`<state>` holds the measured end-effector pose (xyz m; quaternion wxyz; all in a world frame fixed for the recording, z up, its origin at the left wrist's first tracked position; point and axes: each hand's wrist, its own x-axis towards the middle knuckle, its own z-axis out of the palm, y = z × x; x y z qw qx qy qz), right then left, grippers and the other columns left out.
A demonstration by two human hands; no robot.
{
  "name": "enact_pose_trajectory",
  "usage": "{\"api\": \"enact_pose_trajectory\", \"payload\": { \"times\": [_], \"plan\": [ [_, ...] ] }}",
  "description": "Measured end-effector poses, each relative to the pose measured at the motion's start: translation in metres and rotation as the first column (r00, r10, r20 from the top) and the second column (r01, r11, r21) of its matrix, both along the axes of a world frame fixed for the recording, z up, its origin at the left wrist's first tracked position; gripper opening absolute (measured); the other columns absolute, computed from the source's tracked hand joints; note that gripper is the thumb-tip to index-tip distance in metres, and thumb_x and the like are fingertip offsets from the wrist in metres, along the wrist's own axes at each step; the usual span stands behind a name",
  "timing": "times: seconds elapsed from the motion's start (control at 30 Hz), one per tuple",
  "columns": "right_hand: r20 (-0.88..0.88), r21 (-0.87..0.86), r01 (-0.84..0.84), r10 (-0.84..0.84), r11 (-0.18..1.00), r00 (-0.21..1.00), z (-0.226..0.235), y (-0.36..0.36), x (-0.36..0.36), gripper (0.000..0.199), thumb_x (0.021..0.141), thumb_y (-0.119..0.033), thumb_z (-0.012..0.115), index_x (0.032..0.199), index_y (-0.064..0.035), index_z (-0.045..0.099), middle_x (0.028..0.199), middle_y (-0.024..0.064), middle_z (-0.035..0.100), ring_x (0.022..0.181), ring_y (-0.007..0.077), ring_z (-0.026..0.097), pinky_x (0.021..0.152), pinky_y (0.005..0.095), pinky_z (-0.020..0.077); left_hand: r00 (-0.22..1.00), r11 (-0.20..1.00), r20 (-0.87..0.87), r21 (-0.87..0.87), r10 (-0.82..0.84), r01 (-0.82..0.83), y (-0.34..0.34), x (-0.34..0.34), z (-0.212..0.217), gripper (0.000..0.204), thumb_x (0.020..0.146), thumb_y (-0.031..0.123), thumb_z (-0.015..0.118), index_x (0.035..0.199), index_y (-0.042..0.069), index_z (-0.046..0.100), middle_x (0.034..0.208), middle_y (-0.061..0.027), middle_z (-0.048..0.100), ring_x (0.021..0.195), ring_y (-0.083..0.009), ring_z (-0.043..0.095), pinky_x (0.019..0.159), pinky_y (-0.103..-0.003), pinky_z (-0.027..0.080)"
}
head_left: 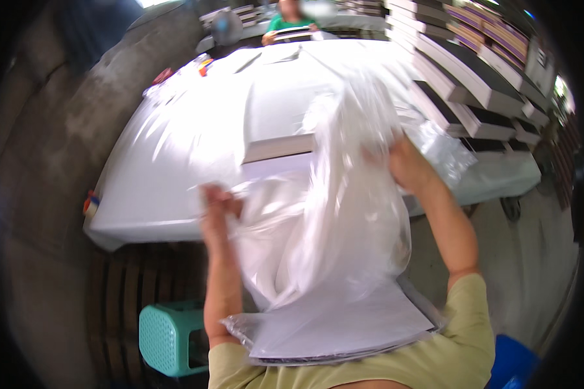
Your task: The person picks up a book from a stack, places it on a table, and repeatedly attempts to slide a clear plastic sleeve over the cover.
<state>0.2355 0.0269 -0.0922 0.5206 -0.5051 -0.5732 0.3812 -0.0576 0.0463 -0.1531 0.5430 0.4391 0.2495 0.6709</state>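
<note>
A large clear plastic bag [360,188] stands crumpled and smeared by motion between my hands. At its left edge, my left hand [217,206] is closed on the plastic with bent fingers, somewhat blurred. My right hand [403,163] grips the bag's right side, higher and farther out; its fingertips are partly hidden behind the film. Close against my body lies a flat white stack of sheets or board [344,327], with clear film around its edges. Beyond the bag, a flat white box with a grey-brown edge [279,150] rests on the table, partly covered by the plastic.
The wide table [169,155] has a shiny white cover. Stacked white boxes with dark tops [467,71] line the right, near loose clear plastic [442,152]. Tape rolls [91,204] sit at the left edge. A green stool [169,337] stands below. Across the table, a person in green [291,23] holds a board.
</note>
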Motion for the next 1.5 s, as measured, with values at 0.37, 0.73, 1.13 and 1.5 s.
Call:
{"api": "enact_pose_trajectory", "payload": {
  "times": [0.37, 0.73, 1.13, 1.5],
  "plan": [
    [-0.329, 0.610, 0.749, -0.777, 0.259, 0.537, 0.097, 0.094, 0.168, 0.041, 0.077, -0.021, 0.056, 0.109, 0.0047, 0.052, 0.109, 0.0196, 0.056, 0.096, 0.0246, 0.056, 0.082, 0.0340, 0.0435, 0.593, 0.594, -0.034, 0.067, 0.804, -0.802, -0.037, -0.131, 0.011, 0.031, 0.088, 0.036, 0.051, 0.070, 0.013, 0.040, 0.062, 0.0050, 0.031, 0.053, -0.0060, 0.025, 0.050, -0.021, 0.027],
    [0.922, 0.349, 0.374, -0.386, 0.859, 0.026, -0.195, 0.109, 0.266, 0.041, 0.077, 0.000, 0.047, 0.114, -0.0155, 0.052, 0.116, 0.0104, 0.048, 0.100, 0.0329, 0.052, 0.088, 0.0385, 0.0427, 0.570, 0.576, -0.135, 0.006, 0.810, -0.817, -0.042, -0.080, 0.016, 0.030, 0.085, 0.039, 0.055, 0.071, 0.014, 0.043, 0.061, 0.0053, 0.034, 0.053, -0.0051, 0.032, 0.052, -0.018, 0.032],
    [0.969, -0.113, 0.514, -0.021, 0.850, 0.248, -0.209, 0.119, 0.329, 0.036, 0.066, 0.000, 0.051, 0.102, -0.0006, 0.052, 0.103, 0.0213, 0.057, 0.094, 0.0337, 0.056, 0.079, 0.0410, 0.0453, 0.792, 0.854, -0.320, 0.224, 0.520, -0.470, -0.047, -0.077, 0.005, 0.034, 0.087, 0.045, 0.047, 0.084, 0.011, 0.047, 0.067, 0.0013, 0.042, 0.061, -0.0098, 0.039, 0.055, -0.023, 0.035],
    [0.461, 0.503, -0.192, -0.073, 0.843, 0.884, 0.017, -0.053, 0.055, 0.069, 0.073, -0.031, 0.068, 0.126, 0.0005, 0.037, 0.126, 0.0135, 0.044, 0.118, 0.0254, 0.041, 0.100, 0.0370, 0.0287, 0.953, 0.948, -0.074, 0.099, -0.295, 0.302, -0.048, 0.021, 0.045, 0.052, 0.078, 0.056, 0.049, 0.105, 0.012, 0.047, 0.118, -0.0163, 0.040, 0.121, -0.0386, 0.032, 0.082, -0.054, 0.046]
  ]
}}
